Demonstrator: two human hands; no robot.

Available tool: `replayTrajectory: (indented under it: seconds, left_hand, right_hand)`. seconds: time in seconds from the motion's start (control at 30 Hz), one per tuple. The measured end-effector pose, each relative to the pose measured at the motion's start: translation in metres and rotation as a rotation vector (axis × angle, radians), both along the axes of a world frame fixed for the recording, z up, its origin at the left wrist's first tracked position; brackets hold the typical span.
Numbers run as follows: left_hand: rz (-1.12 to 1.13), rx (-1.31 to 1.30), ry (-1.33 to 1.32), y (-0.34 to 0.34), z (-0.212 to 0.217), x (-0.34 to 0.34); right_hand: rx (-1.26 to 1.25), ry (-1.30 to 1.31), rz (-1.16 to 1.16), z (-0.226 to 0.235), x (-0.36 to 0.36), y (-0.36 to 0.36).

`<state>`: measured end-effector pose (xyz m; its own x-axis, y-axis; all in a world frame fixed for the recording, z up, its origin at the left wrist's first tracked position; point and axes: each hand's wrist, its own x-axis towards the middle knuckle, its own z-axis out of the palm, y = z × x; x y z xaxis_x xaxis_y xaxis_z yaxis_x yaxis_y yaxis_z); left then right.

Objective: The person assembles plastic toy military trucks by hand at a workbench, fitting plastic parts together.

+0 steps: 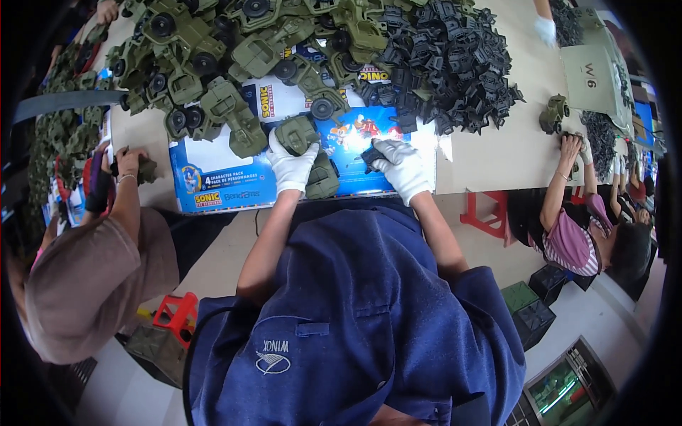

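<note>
My left hand, in a white glove, grips an olive-green toy vehicle body over a blue printed cardboard sheet. My right hand, also gloved in white, pinches a small dark grey plastic part. A second green toy body lies on the sheet between my two hands. Just beyond them is a heap of olive-green toy vehicles with black wheels, and to its right a pile of dark grey plastic parts.
A person in a brown top works at my left, hands on a green toy. Another person in a striped top works at the right table edge. A gloved hand reaches in at the far right. Red stools and crates stand on the floor.
</note>
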<state>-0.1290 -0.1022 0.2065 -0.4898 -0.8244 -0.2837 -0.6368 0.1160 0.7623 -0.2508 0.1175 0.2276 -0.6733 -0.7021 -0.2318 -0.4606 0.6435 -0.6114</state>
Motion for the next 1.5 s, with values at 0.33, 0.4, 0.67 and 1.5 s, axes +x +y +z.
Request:
replayTrajectory:
  seconds: [0.33,0.4,0.67,1.5]
  left_hand:
    - [0.077,0.561,0.432,-0.007,0.056,0.047]
    - [-0.012,0.628,0.445,-0.004,0.084,0.045]
    - [-0.13,0.729,0.488,0.018,0.144,0.032]
    - [-0.49,0.68,0.431,0.044,0.178,-0.024]
  right_hand:
    - [-0.442,0.429,1.109,-0.006,-0.065,-0.018]
    - [-0.205,0.358,1.194,-0.01,-0.078,-0.03]
    - [-0.014,-0.057,0.891,-0.008,-0.07,-0.034]
    - [-0.83,-1.035,0.039,0.109,-0.075,-0.013]
